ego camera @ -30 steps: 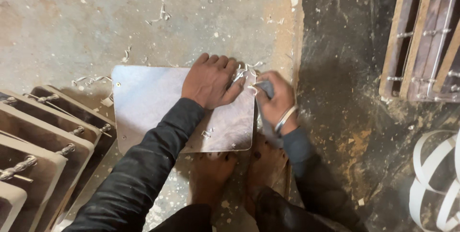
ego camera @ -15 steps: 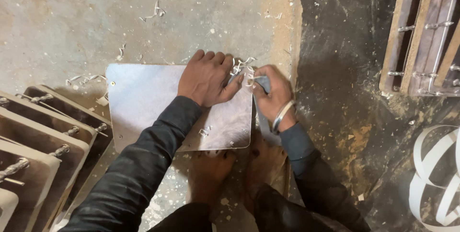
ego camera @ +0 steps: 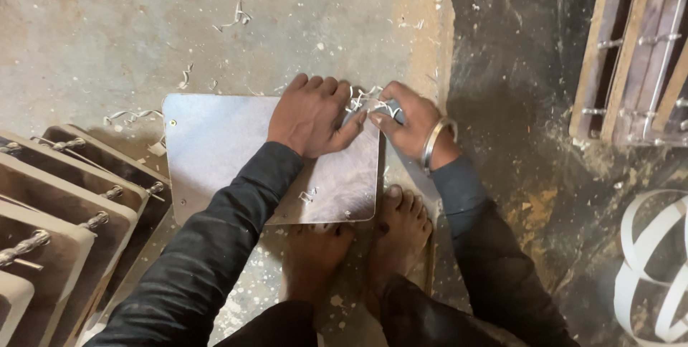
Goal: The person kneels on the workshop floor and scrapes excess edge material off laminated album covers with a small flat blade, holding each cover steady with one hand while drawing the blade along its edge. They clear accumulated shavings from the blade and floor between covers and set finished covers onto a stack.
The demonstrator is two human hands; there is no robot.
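A flat metal sheet point(ego camera: 215, 153) with rounded corners lies on the concrete floor in front of my bare feet point(ego camera: 358, 246). My left hand point(ego camera: 312, 114) presses palm-down on its far right corner. My right hand point(ego camera: 405, 121), with a metal bangle on the wrist, grips a small grey tool point(ego camera: 393, 109) at that same corner, mostly hidden by the fingers. Curled metal shavings point(ego camera: 365, 97) sit between the two hands.
Stacked brown panels with metal screws point(ego camera: 64, 203) lie at the left. A wooden frame with metal rungs point(ego camera: 634, 53) stands at the top right. White strap loops point(ego camera: 652, 268) lie at the right edge. Loose shavings point(ego camera: 233, 13) litter the floor.
Both hands stay at the sheet's far right corner. The right hand has shifted slightly along the edge, and the view has drifted a little.
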